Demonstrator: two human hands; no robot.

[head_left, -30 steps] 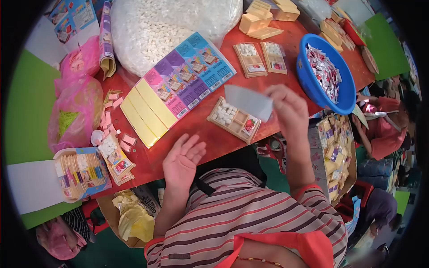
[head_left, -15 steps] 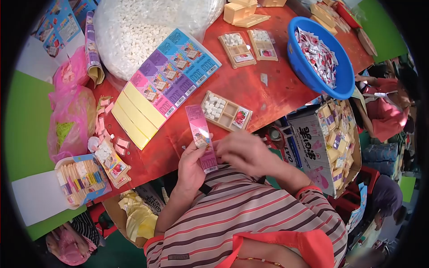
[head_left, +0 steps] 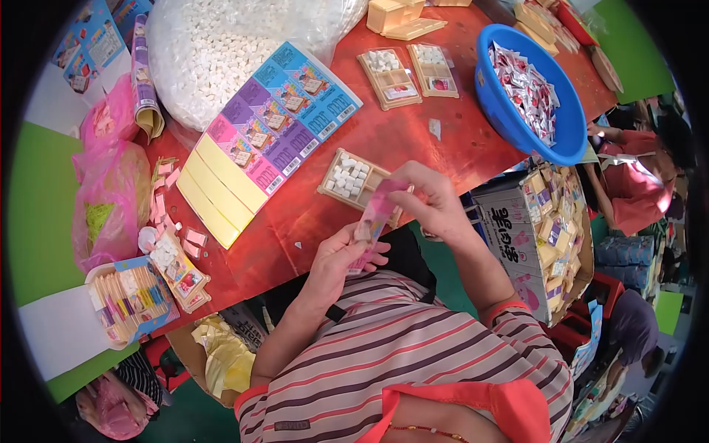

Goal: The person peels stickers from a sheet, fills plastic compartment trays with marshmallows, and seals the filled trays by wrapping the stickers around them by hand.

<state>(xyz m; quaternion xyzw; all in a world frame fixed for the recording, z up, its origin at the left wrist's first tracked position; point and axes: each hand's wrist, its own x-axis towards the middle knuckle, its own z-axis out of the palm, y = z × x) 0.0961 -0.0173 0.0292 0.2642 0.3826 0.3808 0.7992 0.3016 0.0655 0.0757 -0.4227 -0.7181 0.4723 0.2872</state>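
Observation:
A long pink printed sticker [head_left: 375,215] slants between my two hands, blurred at its upper part. My left hand [head_left: 332,258] pinches the lower end, with its thumb on the printed face. At the upper end, the fingers of my right hand [head_left: 434,203] are closed on the sticker. Just behind it lies a beige compartment tray [head_left: 330,190] with white cubes [head_left: 348,177] in one section; the sticker and my right hand hide its right part. Farther left is a sheet of pink, purple and blue stickers [head_left: 277,118], with bare yellow backing [head_left: 221,190] at its near end.
Behind the sheet sits a big clear bag of white cubes [head_left: 221,66]. Two filled trays [head_left: 391,92] and a blue basin of sachets [head_left: 484,96] stand farther back. A carton of packed trays [head_left: 509,229] is at the right, a box of trays [head_left: 136,295] at the left.
The sticker has tilted to the right, and my right hand has moved up onto its upper end. My left hand has shifted slightly right, still holding the lower end.

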